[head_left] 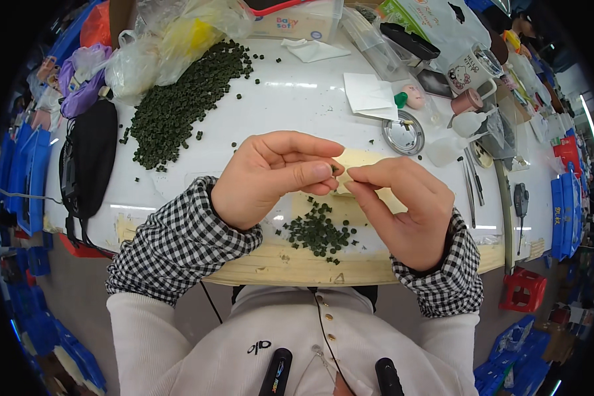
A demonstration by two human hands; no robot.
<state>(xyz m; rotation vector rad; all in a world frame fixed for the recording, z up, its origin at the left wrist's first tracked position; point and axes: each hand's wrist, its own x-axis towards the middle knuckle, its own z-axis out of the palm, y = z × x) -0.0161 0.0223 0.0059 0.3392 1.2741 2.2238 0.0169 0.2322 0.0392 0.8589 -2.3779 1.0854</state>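
Between the thumb and fingers of my left hand [277,171] is a small dark green piece [336,169], mostly covered by the fingertips. My right hand [406,204] comes close from the other side, thumb and forefinger pinched together; whatever they hold is too small to make out. Both hands are raised over the front of the white table [290,119]. Below and between them lies a small heap of dark green pieces [318,228], some round and some with pointed corners. A much larger pile of dark green pieces [178,109] spreads at the far left.
Plastic bags [135,69] and a black pouch [92,158] lie to the left. On the right are a round metal dish [402,133], white squeeze bottles [445,150], tweezers [468,188], a pink thread spool [466,101] and a white mug [472,69]. White paper [371,94] lies behind my right hand.
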